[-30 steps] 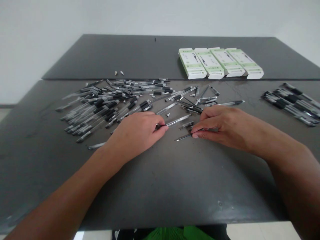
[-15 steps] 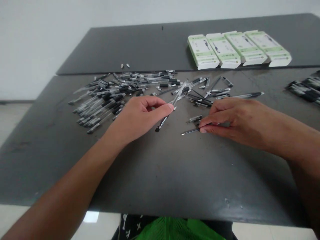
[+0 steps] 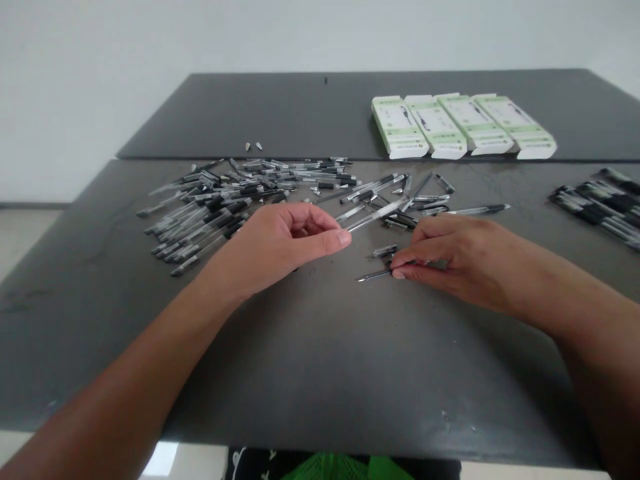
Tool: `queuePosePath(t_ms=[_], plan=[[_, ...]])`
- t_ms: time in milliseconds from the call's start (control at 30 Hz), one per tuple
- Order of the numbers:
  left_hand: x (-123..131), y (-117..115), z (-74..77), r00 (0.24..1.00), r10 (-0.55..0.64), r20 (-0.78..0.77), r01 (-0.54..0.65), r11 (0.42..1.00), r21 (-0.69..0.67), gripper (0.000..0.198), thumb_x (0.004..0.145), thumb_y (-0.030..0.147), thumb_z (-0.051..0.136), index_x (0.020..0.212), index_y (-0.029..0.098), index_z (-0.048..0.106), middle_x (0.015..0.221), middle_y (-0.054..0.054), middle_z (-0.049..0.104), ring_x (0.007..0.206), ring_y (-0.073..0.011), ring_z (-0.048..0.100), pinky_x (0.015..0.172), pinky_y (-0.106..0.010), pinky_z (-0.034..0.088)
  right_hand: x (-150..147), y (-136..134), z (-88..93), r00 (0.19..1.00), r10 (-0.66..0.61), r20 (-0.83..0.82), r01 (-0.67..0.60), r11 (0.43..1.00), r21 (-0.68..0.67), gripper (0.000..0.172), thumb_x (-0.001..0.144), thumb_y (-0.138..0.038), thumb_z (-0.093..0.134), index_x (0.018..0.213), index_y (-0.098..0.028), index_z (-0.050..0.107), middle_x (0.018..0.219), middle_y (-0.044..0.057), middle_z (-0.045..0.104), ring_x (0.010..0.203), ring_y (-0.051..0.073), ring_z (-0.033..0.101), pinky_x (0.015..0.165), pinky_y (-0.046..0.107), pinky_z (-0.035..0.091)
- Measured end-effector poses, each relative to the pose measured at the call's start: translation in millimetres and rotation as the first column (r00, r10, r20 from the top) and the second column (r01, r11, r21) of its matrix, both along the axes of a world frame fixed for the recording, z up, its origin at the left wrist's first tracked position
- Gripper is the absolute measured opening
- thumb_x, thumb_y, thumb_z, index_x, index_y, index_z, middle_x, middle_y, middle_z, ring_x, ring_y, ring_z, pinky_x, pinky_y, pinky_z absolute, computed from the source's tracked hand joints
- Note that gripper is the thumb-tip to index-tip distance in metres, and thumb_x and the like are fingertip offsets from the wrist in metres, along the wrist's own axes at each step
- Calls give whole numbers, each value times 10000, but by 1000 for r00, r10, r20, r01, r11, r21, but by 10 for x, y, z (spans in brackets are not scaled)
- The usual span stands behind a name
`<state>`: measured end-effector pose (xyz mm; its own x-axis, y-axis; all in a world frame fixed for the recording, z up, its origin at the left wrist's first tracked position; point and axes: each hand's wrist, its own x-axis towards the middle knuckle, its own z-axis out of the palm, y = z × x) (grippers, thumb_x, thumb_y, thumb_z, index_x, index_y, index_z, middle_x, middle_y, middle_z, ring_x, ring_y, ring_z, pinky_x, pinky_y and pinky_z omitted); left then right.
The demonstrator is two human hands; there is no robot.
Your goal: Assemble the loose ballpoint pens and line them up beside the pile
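Observation:
My left hand is curled and pinches a clear pen barrel that sticks out to the right, just above the dark table. My right hand rests on the table with thumb and fingers pinched on a thin pen refill whose tip points left. A small pen cap lies between the two hands. Behind my left hand spreads a big heap of black-and-clear pens.
Several loose pen parts lie behind my right hand. Several green-and-white boxes stand in a row at the back right. A second bundle of pens lies at the right edge. Two tiny tips sit at the back.
My left hand lifted a pen barrel off the table, swung it up, then turned it to lie nearly level pointing right. My right hand stayed pinched on the refill.

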<state>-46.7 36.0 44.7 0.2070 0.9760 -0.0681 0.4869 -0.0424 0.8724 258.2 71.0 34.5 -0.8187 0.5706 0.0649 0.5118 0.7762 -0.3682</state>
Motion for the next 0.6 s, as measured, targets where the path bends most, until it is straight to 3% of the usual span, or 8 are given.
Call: queuePosePath(t_ms=[67,200,367,433,500,600], plan=[[10,-22,-10,998,-13,-58,16,999,46,169,887,421,857,923,256,848,690,28,738,545,-122,586,458,-232,388,1,-15,7,999,-39,8,40,999,-20,193,1081,-370,673,1096,-292,850,1013,45,754,894,214,713,815,359,511],[46,-71,-16,975,30,-222,37,955,294,87,873,351,885,915,280,856,724,37,731,564,-121,553,491,-256,382,16,-32,69,991,-130,5,130,991,-29,174,985,-436,816,1086,-295,824,996,29,734,870,221,701,786,353,505],[49,-81,-30,958,36,-284,106,878,467,32,923,280,863,951,274,849,919,6,799,791,-169,702,664,-280,509,-12,-80,241,963,-239,-121,251,964,89,460,903,-718,783,858,-265,713,913,49,690,768,229,643,658,355,464],[51,-87,-45,951,24,-308,150,836,528,41,943,278,857,981,266,849,957,-3,806,859,-181,729,737,-288,548,-68,-119,275,949,-234,-211,270,949,164,465,909,-739,751,963,-276,751,990,75,732,872,271,679,768,402,526],[64,-109,-61,941,12,-337,198,788,583,55,965,285,850,1014,261,848,986,-8,813,898,-183,744,813,-295,572,-143,-165,273,948,-179,-262,232,954,189,414,966,-654,744,1153,-288,792,1129,90,785,1044,308,712,941,452,547],[106,-168,-80,938,1,-346,234,735,636,58,984,288,841,1037,269,829,1013,-2,821,916,-179,759,857,-295,585,-248,-224,252,961,-104,-256,130,988,87,311,1074,-487,679,1246,-267,817,1166,68,833,1094,273,753,996,411,548]])
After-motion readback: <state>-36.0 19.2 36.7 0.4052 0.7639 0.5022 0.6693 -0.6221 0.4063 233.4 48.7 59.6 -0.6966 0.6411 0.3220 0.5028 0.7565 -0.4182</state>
